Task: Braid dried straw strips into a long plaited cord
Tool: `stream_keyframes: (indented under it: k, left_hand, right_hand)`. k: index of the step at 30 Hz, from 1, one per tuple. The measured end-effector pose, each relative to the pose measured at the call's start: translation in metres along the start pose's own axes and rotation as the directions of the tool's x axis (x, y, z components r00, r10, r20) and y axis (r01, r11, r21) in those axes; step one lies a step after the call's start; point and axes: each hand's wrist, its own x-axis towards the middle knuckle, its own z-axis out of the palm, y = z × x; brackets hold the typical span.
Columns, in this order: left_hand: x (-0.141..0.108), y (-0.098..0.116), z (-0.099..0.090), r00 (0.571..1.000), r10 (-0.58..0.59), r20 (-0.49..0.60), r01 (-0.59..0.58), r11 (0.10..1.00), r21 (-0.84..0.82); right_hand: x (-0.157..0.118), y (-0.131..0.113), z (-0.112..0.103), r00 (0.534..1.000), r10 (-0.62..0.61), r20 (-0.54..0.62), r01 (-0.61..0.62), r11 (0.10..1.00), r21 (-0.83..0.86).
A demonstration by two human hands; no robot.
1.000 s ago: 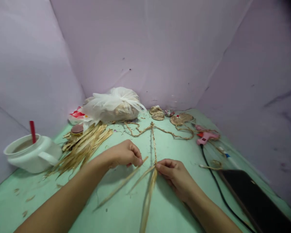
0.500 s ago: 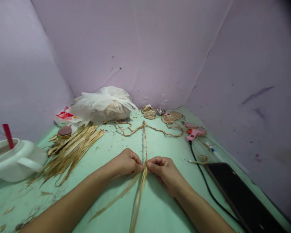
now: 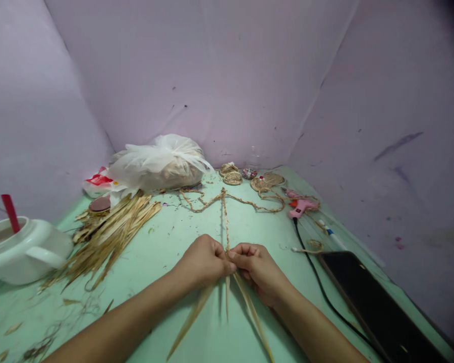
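Note:
My left hand [image 3: 208,259] and my right hand [image 3: 251,262] meet at the near end of a thin braided cord [image 3: 226,219]. Both are closed, thumbs and fingertips pinching the dry fibre strips where the braid ends. One loose strip [image 3: 191,320] hangs toward me from under my left hand, another strip [image 3: 255,317] slants out below my right hand, and a short one hangs between them. Away from me the cord runs straight to a knot [image 3: 223,191], from which wavy braided lengths [image 3: 249,202] spread left and right. The pinched spot itself is hidden by my fingers.
On the green table [image 3: 174,227] lie a heap of dry strips [image 3: 109,237], a white pot [image 3: 34,247], a tied plastic bag [image 3: 162,164], coiled fibre pieces [image 3: 232,177], a pink glue gun [image 3: 302,205] with black cable, and a dark phone [image 3: 374,302].
My left hand has come closer to my right, its fingers now overlapping the braid's end. The loose strips have shifted: one now slants right, one left, with a short one between.

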Motion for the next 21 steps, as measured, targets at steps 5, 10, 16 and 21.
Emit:
stream_keyframes:
  k: [5,10,16,21]
  left_hand:
    - [-0.0042,0.0011,0.0054,0.974,0.064,-0.215,0.006,0.952,0.307]
    - [-0.0020,-0.0002,0.0075,0.999,-0.039,-0.039,0.033,0.991,-0.131]
    - [-0.0019,0.0016,0.0030,0.967,-0.146,0.208,0.238,0.802,-0.548]
    - [-0.0018,0.0003,0.0021,0.976,-0.148,0.160,0.209,0.847,-0.489]
  right_hand:
    - [-0.0011,-0.0007,-0.0005,1.000,0.023,0.009,-0.023,0.999,0.030]
    - [-0.0016,0.0015,0.0015,1.000,0.001,-0.018,0.000,0.997,0.081]
    - [-0.0019,0.0020,0.0022,0.999,-0.044,0.019,0.042,0.996,0.078]
    - [-0.0019,0.0003,-0.0032,0.995,-0.062,0.080,0.063,0.998,-0.010]
